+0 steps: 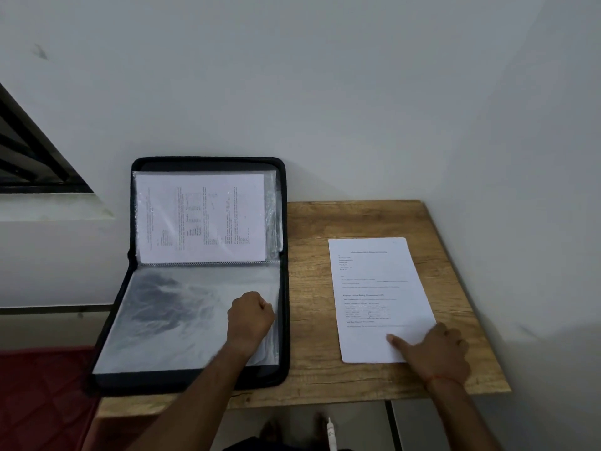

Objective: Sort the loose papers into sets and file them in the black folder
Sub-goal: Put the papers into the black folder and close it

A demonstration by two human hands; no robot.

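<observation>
A white wall (325,92) is met by the far edge of the wooden table (312,379). A dark-barred window frame (29,151) is seen at the far left, and a red quilted surface (42,402) lies beside the table's near left corner. On the floor below the front edge a slim white object (330,432) is seen, too blurred to be named.

The left part of the table is filled by the open black zip folder (286,288). Its upper half is propped against the wall and shows a printed sheet (200,218) inside a clear sleeve. Its lower half lies flat under empty clear sleeves (162,320), close to the front edge. The left hand (250,315) is set at the right edge of these sleeves with fingers curled; whether a sleeve is pinched cannot be told.

A strip of bare wood is left between the folder and the stack of papers (377,288), which lies flat nearer the right edge. Its near right corner is held by the right hand (435,351), the thumb laid on the top sheet and the other fingers curled at the edge. Bare wood is also left behind the stack, up to the wall.
</observation>
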